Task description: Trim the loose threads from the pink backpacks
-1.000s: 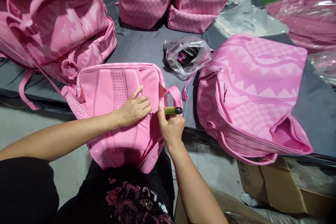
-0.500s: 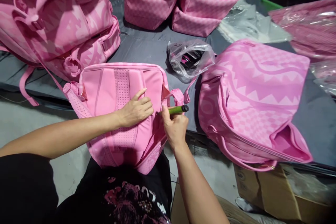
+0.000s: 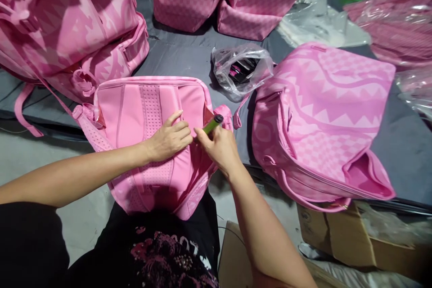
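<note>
Glare streaks the plastic wrap [image 3: 401, 20], while dim right-hand corners seem soft.

Green pen [image 3: 212, 125] partly hidden, upper-left backpack [image 3: 79, 31] cut off

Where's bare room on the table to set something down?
Dark grey table: strip between pink backpack with perforated strips and checkered pink bags, left of open clear plastic bag; patch right of zigzag-printed pink backpack. Crowded: back right, with clear plastic sheets and plastic-wrapped pink goods.
</note>
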The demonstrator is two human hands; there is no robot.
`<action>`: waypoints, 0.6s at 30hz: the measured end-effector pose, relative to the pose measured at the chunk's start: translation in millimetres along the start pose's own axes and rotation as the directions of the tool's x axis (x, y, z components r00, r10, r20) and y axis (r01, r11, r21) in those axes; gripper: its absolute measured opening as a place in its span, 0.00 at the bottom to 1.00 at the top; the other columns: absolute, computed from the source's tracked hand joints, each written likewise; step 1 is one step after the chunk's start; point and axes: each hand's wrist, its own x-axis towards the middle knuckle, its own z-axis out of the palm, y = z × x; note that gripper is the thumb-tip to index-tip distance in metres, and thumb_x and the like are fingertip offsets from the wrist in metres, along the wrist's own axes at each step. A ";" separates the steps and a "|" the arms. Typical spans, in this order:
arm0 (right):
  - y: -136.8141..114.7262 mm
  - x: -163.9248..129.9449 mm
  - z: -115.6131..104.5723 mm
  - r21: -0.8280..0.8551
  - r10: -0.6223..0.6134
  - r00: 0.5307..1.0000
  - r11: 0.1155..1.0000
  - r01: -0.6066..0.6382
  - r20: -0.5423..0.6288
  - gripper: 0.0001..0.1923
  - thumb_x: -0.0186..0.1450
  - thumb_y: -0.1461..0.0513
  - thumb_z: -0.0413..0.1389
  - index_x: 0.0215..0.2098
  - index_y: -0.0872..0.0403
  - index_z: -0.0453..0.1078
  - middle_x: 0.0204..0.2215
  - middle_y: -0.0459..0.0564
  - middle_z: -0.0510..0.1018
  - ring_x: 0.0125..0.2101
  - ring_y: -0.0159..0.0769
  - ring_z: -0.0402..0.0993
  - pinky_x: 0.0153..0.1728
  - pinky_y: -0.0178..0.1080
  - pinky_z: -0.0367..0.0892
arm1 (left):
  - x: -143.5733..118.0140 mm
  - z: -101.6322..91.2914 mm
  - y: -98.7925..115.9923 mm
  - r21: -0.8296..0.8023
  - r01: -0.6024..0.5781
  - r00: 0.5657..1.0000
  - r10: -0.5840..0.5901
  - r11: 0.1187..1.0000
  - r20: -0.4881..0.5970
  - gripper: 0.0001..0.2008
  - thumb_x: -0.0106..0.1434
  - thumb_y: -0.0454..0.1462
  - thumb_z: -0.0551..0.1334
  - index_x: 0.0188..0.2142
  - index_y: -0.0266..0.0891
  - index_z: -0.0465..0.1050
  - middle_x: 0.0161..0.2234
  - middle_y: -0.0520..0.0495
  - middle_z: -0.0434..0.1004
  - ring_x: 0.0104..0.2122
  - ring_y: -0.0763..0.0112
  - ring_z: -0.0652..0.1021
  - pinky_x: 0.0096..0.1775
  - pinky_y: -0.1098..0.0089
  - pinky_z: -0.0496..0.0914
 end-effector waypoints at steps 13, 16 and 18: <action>12.8 -2.5 -3.1 -0.020 -0.005 1.000 1.000 0.005 -0.002 0.20 0.65 0.50 0.55 0.21 0.52 0.66 0.16 0.47 0.70 0.18 0.36 0.67 0.23 0.37 0.57 | 1.7 2.9 -0.8 -0.046 0.001 1.000 0.000 0.999 0.023 0.13 0.71 0.33 0.52 0.30 0.40 0.69 0.27 0.53 0.71 0.39 0.70 0.72 0.62 0.53 0.62; 17.0 -9.1 -3.7 0.046 -0.022 1.000 0.999 0.023 -0.016 0.20 0.67 0.49 0.53 0.23 0.52 0.70 0.16 0.48 0.72 0.18 0.37 0.68 0.23 0.38 0.60 | 1.6 8.5 -3.1 -0.069 0.023 0.999 -0.020 0.997 0.050 0.13 0.71 0.32 0.52 0.31 0.39 0.70 0.28 0.52 0.71 0.39 0.70 0.72 0.63 0.53 0.60; 19.1 -17.4 -5.1 0.025 -0.053 0.998 0.998 0.054 -0.040 0.23 0.66 0.48 0.52 0.20 0.52 0.70 0.14 0.49 0.71 0.17 0.38 0.68 0.21 0.39 0.59 | 2.2 11.1 -4.6 -0.066 0.035 0.997 -0.031 0.997 0.071 0.12 0.71 0.32 0.53 0.32 0.39 0.71 0.28 0.52 0.72 0.38 0.70 0.72 0.63 0.52 0.59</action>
